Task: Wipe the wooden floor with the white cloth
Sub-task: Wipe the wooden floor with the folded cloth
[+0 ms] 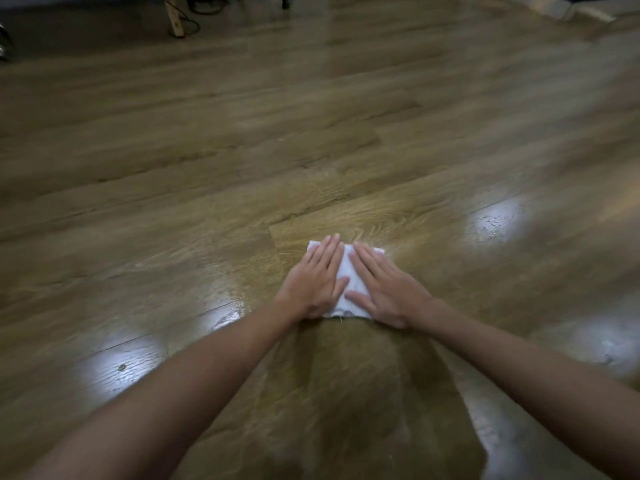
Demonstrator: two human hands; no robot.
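A folded white cloth [347,276] lies flat on the wooden floor [311,150] in front of me. My left hand [317,279] presses on its left half with straight fingers pointing away from me. My right hand [382,284] presses on its right half the same way, fingers straight and slightly spread. A strip of cloth shows between the two hands, and its far corners stick out past the fingertips. Both forearms stretch forward from the bottom corners of the view.
Glossy patches of reflected light lie on the planks at left [117,362] and right [495,220]. A wooden furniture leg [174,17] with dark cables stands at the far top left. A pale baseboard or ledge [575,10] runs at the top right.
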